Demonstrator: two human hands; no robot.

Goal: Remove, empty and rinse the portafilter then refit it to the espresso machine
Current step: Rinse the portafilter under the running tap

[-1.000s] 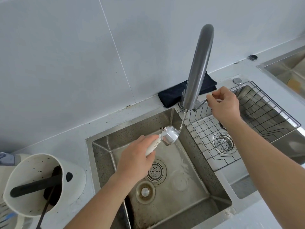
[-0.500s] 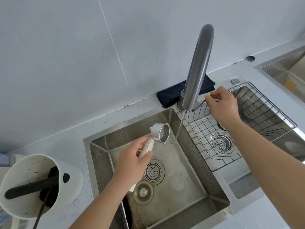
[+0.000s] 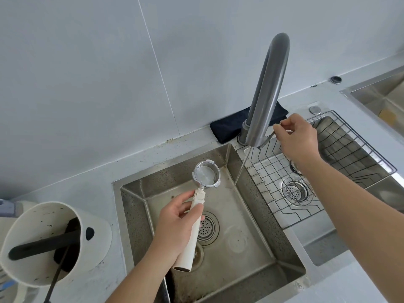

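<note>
Left hand [image 3: 175, 224] wrapped round the white handle, portafilter [image 3: 206, 175] tilted open-side up over the sink [image 3: 258, 226], beside the thin stream for inspection; right hand [image 3: 295, 138] pinching the tap lever [image 3: 269, 136], probably to shut it off.

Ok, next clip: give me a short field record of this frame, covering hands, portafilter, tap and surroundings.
left hand: grips the cream handle of the steel-basket portafilter
basket: faces up, looks free of grounds
right hand: on the thin tap lever
grey curved tap: thin stream running, falling beside the basket, not into it
steel sink: portafilter held above it
white knock bin: left, holds dark grounds
</note>
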